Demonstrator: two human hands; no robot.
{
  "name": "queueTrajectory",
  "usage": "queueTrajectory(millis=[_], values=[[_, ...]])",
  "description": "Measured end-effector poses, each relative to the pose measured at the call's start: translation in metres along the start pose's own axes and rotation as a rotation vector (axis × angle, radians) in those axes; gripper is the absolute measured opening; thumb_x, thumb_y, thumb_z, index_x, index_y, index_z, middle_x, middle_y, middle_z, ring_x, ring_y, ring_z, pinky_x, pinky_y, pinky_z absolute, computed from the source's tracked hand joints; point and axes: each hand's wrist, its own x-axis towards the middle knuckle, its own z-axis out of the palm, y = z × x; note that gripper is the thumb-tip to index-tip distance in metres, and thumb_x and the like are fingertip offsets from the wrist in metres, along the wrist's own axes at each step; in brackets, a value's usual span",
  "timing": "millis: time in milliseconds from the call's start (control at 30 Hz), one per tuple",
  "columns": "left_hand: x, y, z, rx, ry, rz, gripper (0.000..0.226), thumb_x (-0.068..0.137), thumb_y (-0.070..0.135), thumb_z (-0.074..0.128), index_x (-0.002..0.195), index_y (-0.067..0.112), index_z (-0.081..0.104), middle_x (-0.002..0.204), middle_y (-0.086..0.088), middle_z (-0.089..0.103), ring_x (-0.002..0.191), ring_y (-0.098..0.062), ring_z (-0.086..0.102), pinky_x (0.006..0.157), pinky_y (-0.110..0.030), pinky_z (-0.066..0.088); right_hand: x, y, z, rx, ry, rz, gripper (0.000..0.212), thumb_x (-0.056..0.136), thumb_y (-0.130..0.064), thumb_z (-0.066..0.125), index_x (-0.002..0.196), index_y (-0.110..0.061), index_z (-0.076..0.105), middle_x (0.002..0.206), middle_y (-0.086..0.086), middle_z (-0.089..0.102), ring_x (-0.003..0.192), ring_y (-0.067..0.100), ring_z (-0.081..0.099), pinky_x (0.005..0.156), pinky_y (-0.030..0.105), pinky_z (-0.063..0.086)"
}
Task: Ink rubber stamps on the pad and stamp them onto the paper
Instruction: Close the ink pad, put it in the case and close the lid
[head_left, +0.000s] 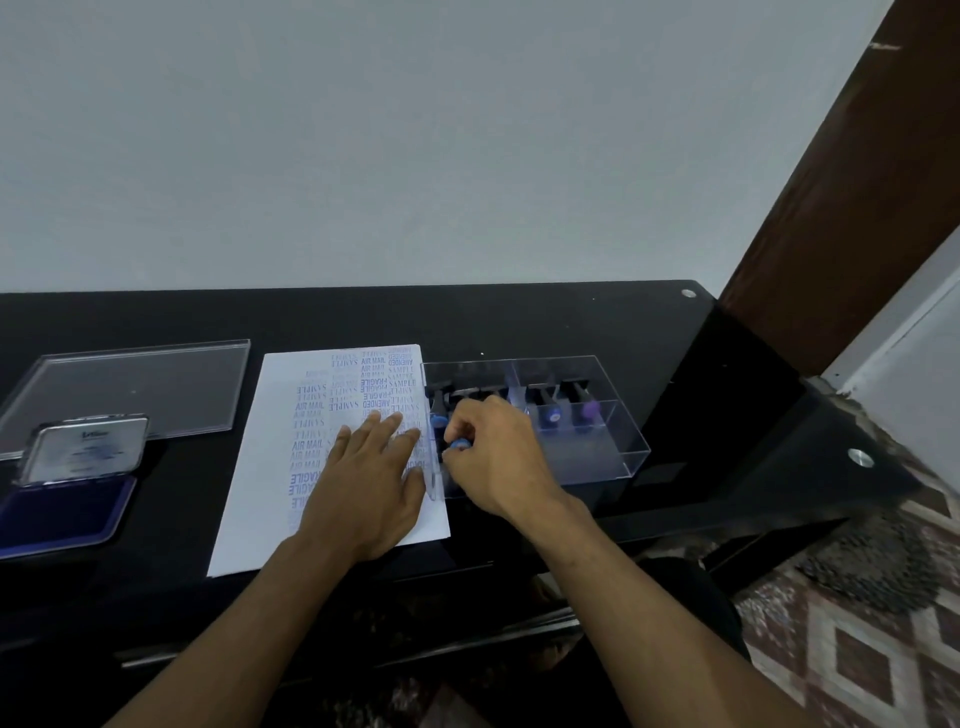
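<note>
Left hand: the left hand (371, 486) lies flat, palm down, on the paper (270, 493), fingers spread and stretched toward the far right corner of the sheet; it holds nothing.
Right hand: the right hand (498, 457) reaches into the near left end of the clear box (631, 441), fingers curled closed around the blue-topped stamp (460, 444), of which only the round blue knob shows between thumb and forefinger.
Held stamp's direction: knob toward the person and slightly left; its body is hidden behind the fingers, so I cannot tell how its long axis runs.
Other stamps: a row of stamps (550, 408) lies in the box, dark handles running front to back, coloured knobs (blue, purple) toward the near side and the wider bases toward the wall.
Paper: a white sheet with its long axis running away from the person, tilted a little to the right, its right edge touching the box; the right half is covered with blue prints reading SAMPLE, AIR MAIL, FRAGILE, AMENDED.
Ink pad: the ink pad (65, 512) sits open well to the left of the paper, blue pad facing up, lid (85, 449) standing propped behind it.
Clear lid: a flat transparent lid (171, 384) rests on the black table (571, 322) behind the pad.
</note>
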Motion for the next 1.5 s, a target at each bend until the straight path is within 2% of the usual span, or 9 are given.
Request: queueTrajectory(millis=[133, 267, 400, 533, 733, 833, 1033, 1267, 1500], values=[[0.000, 0.000, 0.000, -0.011, 0.014, 0.007, 0.074, 0.091, 0.054, 0.014, 0.152, 0.021, 0.041, 0.162, -0.004, 0.033, 0.154, -0.024, 0.018, 0.125, -0.047, 0.011, 0.003, -0.003, 0.000, -0.020, -0.029, 0.015, 0.014, 0.080, -0.006, 0.069, 0.081, -0.020, 0.066, 0.084, -0.013, 0.052, 0.071, 0.004, 0.053, 0.052, 0.013, 0.035], [0.001, -0.001, 0.002, 0.010, 0.014, 0.007, 0.071, 0.093, 0.052, 0.017, 0.153, 0.022, 0.040, 0.163, -0.004, 0.032, 0.154, -0.023, 0.017, 0.125, -0.046, 0.009, 0.011, -0.004, -0.001, 0.018, -0.140, 0.108, 0.012, 0.080, -0.010, 0.073, 0.072, -0.019, 0.073, 0.072, -0.008, 0.069, 0.070, 0.006, 0.065, 0.063, 0.026, 0.058], [0.001, -0.001, 0.003, 0.018, 0.005, 0.004, 0.066, 0.096, 0.051, 0.022, 0.154, 0.023, 0.038, 0.164, -0.003, 0.029, 0.155, -0.022, 0.015, 0.123, -0.043, 0.004, 0.017, -0.002, 0.004, -0.002, -0.180, 0.184, 0.008, 0.082, -0.016, 0.073, 0.075, -0.015, 0.077, 0.074, -0.002, 0.073, 0.072, 0.010, 0.069, 0.070, 0.030, 0.061], [0.002, -0.001, 0.003, 0.018, -0.004, 0.001, 0.067, 0.097, 0.052, 0.021, 0.155, 0.024, 0.036, 0.165, -0.002, 0.026, 0.155, -0.021, 0.013, 0.122, -0.041, 0.001, 0.015, -0.001, 0.006, -0.063, -0.180, 0.162, 0.014, 0.087, -0.018, 0.066, 0.082, -0.012, 0.077, 0.076, 0.000, 0.073, 0.071, 0.012, 0.069, 0.069, 0.030, 0.060], [0.003, -0.002, 0.001, -0.005, -0.028, -0.010, 0.068, 0.096, 0.053, 0.021, 0.156, 0.024, 0.034, 0.166, -0.001, 0.024, 0.155, -0.021, 0.011, 0.123, -0.041, 0.000, 0.004, 0.002, 0.014, -0.098, -0.051, -0.018, 0.030, 0.091, -0.021, 0.059, 0.061, -0.014, 0.061, 0.064, -0.002, 0.063, 0.059, 0.014, 0.057, 0.054, 0.025, 0.044], [0.002, -0.004, -0.007, -0.040, -0.021, -0.021, 0.069, 0.094, 0.054, 0.021, 0.155, 0.024, 0.034, 0.166, -0.001, 0.025, 0.155, -0.020, 0.013, 0.122, -0.039, 0.001, -0.005, 0.001, 0.021, -0.164, 0.052, -0.130, 0.018, 0.093, -0.025, 0.053, 0.085, -0.017, 0.068, 0.089, -0.002, 0.060, 0.087, 0.014, 0.050, 0.075, 0.030, 0.045], [-0.021, -0.028, -0.041, -0.058, 0.037, -0.080, 0.071, 0.093, 0.056, 0.020, 0.155, 0.025, 0.036, 0.164, -0.001, 0.029, 0.154, -0.020, 0.019, 0.127, -0.042, 0.014, -0.015, -0.031, 0.034, -0.237, 0.181, -0.262, 0.040, 0.093, -0.034, 0.056, 0.126, -0.013, 0.061, 0.128, 0.006, 0.059, 0.118, 0.023, 0.051, 0.098, 0.040, 0.047], [-0.071, -0.092, -0.073, 0.033, 0.128, -0.162, 0.060, 0.098, 0.048, 0.032, 0.150, 0.021, 0.044, 0.156, -0.004, 0.043, 0.147, -0.024, 0.035, 0.122, -0.046, 0.026, -0.011, -0.086, 0.073, -0.220, -0.048, -0.327, 0.057, 0.100, -0.050, 0.042, 0.147, -0.019, 0.039, 0.156, 0.004, 0.036, 0.143, 0.022, 0.029, 0.116, 0.036, 0.026], [-0.128, -0.159, -0.101, 0.080, 0.180, -0.304, 0.061, 0.095, 0.052, 0.031, 0.145, 0.020, 0.046, 0.151, -0.004, 0.046, 0.139, -0.024, 0.043, 0.119, -0.049, 0.032, -0.006, -0.143, 0.122, -0.187, -0.154, -0.434, 0.066, 0.096, -0.062, 0.040, 0.150, -0.026, 0.032, 0.160, 0.000, 0.026, 0.147, 0.018, 0.021, 0.117, 0.035, 0.025]])
